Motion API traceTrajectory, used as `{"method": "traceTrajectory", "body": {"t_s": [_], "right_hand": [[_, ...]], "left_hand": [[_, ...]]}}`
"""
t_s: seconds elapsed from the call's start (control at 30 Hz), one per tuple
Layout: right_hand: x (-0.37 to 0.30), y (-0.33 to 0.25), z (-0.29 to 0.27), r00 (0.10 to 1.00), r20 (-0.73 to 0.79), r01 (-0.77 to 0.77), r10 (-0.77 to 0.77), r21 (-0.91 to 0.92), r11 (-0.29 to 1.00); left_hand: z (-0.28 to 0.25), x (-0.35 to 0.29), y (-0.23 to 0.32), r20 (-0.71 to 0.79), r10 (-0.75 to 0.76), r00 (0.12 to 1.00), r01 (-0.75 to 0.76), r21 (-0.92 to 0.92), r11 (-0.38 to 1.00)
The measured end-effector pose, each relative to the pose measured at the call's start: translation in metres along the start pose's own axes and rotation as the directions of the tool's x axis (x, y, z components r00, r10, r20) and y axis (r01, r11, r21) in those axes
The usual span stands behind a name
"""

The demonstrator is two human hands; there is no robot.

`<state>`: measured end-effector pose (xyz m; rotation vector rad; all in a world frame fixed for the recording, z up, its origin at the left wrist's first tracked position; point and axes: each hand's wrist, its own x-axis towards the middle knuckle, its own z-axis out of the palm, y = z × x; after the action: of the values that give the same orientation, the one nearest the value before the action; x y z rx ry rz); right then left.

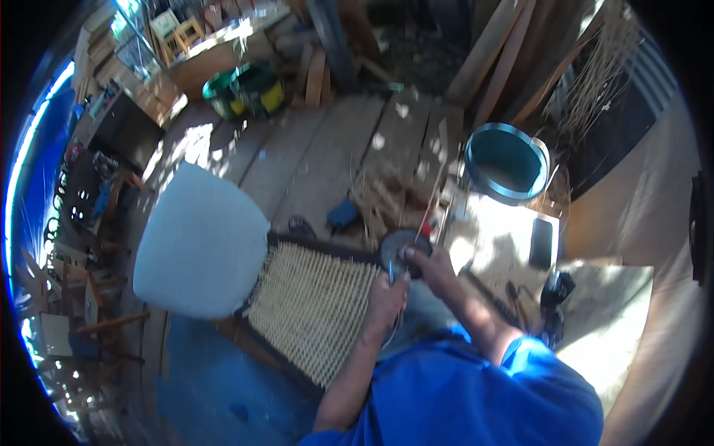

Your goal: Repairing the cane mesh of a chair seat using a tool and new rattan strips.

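Left hand: The left hand (387, 301) is beside the woven panel's near right side, below the dark disc (396, 242). Fingers appear clamped on a slim bluish piece (391, 270) that points up toward the disc.
Right hand: The right hand (433, 269) reaches in from the right, fingers on the disc's lower right part. Whether they grip or only press cannot be told.
Disc: Held over the panel's right end, in front of the wearer. Its exact kind is not clear.
Thin strand: A pale thin strand (394, 331) hangs just below the left hand; its ends cannot be traced.
Woven panel: The woven panel (316, 297) lies in a dark frame (327, 250), to the left of both hands.
Weave status: Judged by appearance, largely done; rows fill the visible frame and no open gap can be made out. The right end is partly hidden by the left arm, so any remaining work there cannot be confirmed.
Pale panel: The rounded pale panel (201, 241) meets the frame's left end; fixing not visible.
Loose fibre: A heap of loose fibre (383, 199) lies beyond the disc on the plank floor (327, 141).
Tabletop: On the right, the sunlit tabletop (487, 215) carries a dark flat rectangular object (544, 243); a blue-green bucket (506, 195) stands at its far side.
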<state>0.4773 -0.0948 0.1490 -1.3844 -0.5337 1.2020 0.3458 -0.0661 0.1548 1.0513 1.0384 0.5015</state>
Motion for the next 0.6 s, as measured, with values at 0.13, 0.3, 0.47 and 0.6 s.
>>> {"method": "traceTrajectory", "body": {"t_s": [0.13, 0.3, 0.47, 0.6], "right_hand": [[0.030, -0.013, -0.013, 0.954, -0.137, 0.259, -0.268, -0.079, 0.963], [0.088, -0.027, -0.119, 0.721, -0.408, 0.405, -0.561, -0.408, 0.818], [0.079, -0.101, -0.214, 0.703, -0.623, 0.251, -0.343, -0.234, 0.939], [0.102, -0.036, -0.159, 0.689, -0.429, 0.209, -0.584, -0.654, 0.727]], "left_hand": [[0.002, -0.006, 0.014, 0.064, 0.022, 0.998, -0.019, -0.053, 0.998], [-0.050, -0.046, -0.004, 0.198, 0.196, 0.961, -0.250, 0.302, 0.920], [-0.216, -0.080, -0.075, -0.268, -0.199, 0.943, 0.181, -0.092, 0.979], [-0.146, -0.088, 0.010, -0.509, -0.030, 0.860, 0.077, 0.072, 0.994]]}}
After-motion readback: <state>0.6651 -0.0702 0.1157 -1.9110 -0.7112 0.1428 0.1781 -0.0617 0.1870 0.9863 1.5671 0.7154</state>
